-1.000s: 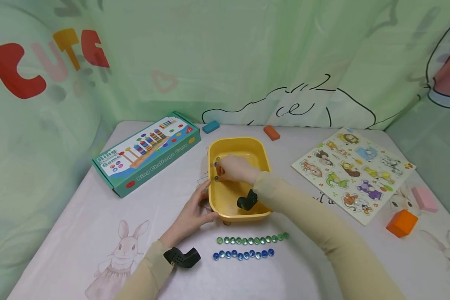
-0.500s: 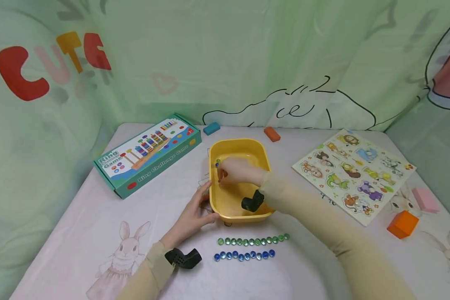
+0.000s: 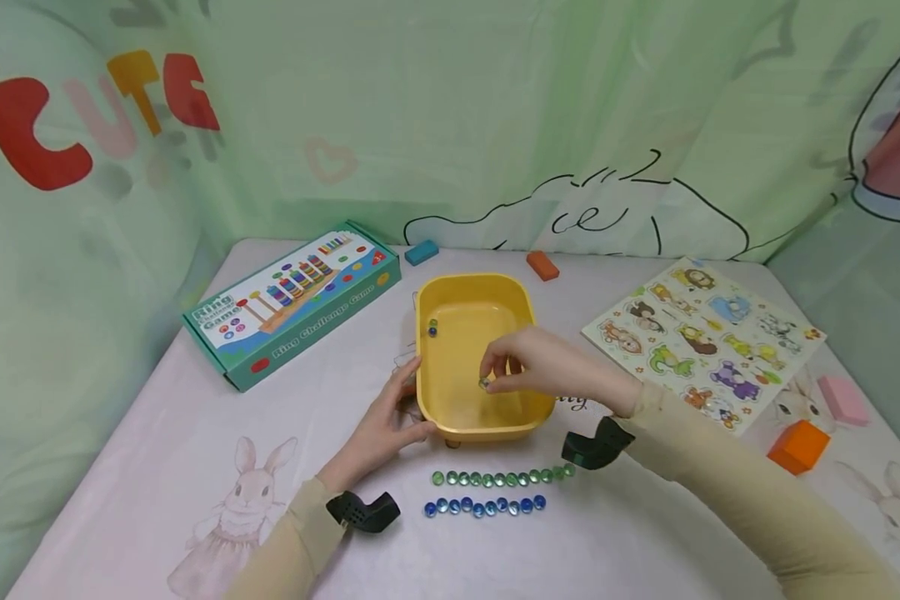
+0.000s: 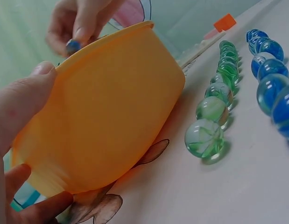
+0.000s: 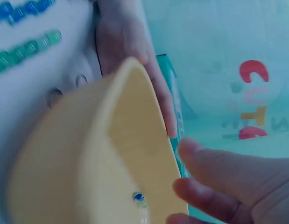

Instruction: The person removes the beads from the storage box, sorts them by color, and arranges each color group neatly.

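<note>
A yellow tub (image 3: 528, 417) stands mid-table. My left hand (image 3: 390, 421) grips its near left corner, thumb on the rim (image 4: 39, 74) and fingers (image 4: 39, 210) under the wall. My right hand (image 3: 489, 375) hovers over the tub's near half and pinches a marble (image 3: 485, 383), also seen as a marble (image 4: 72, 45) above the rim. Two marbles (image 3: 432, 327) lie in the tub's far left corner, with one marble (image 5: 138, 197) showing in the right wrist view. In front of the tub lie a row of green marbles (image 3: 502, 477) and a row of blue marbles (image 3: 483, 506).
A teal ring game box (image 3: 292, 300) lies left of the tub. An animal puzzle board (image 3: 701, 342) lies to the right, with an orange block (image 3: 797, 446) and a pink block (image 3: 840, 398) near it. Blue (image 3: 421, 252) and orange (image 3: 542, 265) bricks sit at the back by the curtain.
My right hand has left the tub's far left corner and drawn back toward me over the near half, carrying a marble in its fingertips. The left hand has stayed on the tub.
</note>
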`<state>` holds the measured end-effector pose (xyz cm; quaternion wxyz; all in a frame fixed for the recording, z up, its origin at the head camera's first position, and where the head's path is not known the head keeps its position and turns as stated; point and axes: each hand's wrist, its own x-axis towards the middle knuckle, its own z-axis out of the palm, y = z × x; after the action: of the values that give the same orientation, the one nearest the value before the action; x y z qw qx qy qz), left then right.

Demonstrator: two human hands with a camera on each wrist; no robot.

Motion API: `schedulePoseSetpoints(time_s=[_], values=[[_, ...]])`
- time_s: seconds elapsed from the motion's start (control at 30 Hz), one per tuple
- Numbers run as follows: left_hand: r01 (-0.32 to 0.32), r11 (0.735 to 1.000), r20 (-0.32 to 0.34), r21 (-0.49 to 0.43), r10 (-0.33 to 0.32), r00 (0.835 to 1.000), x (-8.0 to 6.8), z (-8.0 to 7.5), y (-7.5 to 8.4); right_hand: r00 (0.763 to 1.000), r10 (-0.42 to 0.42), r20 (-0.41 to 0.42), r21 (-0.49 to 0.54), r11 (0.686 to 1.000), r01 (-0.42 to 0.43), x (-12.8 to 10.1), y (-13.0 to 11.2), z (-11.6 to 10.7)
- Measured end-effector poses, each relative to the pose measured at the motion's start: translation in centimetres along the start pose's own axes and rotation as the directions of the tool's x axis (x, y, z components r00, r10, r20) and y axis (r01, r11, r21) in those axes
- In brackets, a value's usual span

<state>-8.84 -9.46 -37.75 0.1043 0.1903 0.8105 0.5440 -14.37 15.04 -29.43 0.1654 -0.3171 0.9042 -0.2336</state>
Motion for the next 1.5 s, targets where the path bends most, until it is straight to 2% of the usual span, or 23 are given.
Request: schedulePoseSetpoints(time_s=[0.17, 0.37, 0.73, 1.03, 1.17, 1.3, 1.4, 1.5], values=[[-0.015, 1.000, 0.005, 0.002, 0.015, 1.000, 0.1, 0.0, 0.0, 0.996, -0.052, -0.071, 0.082, 0.995, 0.058, -3.8, 1.5, 0.8], [-0.006, 1.000, 0.002, 0.005, 0.006, 1.000, 0.1, 0.0, 0.0, 0.980, -0.110, -0.167, 0.137, 0.981, 0.134, -7.3, 3.0, 2.0], [-0.016, 1.000, -0.007, -0.002, 0.016, 1.000, 0.0, 0.0, 0.0, 0.953, -0.155, -0.262, 0.239, 0.946, 0.219, -10.7, 4.4, 6.0], [0.008, 1.000, -0.003, -0.004, -0.008, 1.000, 0.1, 0.0, 0.2, 0.960, -0.062, -0.272, 0.250, 0.959, 0.132, -12.3, 4.8, 9.2], [0.017, 1.000, -0.001, -0.006, -0.017, 1.000, 0.2, 0.0, 0.1, 0.971, 0.042, -0.235, 0.236, 0.972, 0.015, -12.5, 4.5, 10.1], [0.008, 1.000, 0.000, -0.014, -0.008, 1.000, 0.7, 0.3, -1.7, 0.971, 0.124, -0.206, 0.193, 0.978, -0.084, -12.7, 4.2, 10.5], [-0.002, 1.000, -0.008, -0.020, 0.002, 1.000, 1.0, 0.5, -3.3, 0.969, 0.126, -0.212, 0.165, 0.982, -0.091, -12.7, 4.1, 10.6], [-0.007, 1.000, -0.016, -0.027, 0.006, 1.000, 1.0, 0.5, -3.6, 0.968, 0.125, -0.215, 0.133, 0.986, -0.098, -12.6, 4.0, 10.8]])
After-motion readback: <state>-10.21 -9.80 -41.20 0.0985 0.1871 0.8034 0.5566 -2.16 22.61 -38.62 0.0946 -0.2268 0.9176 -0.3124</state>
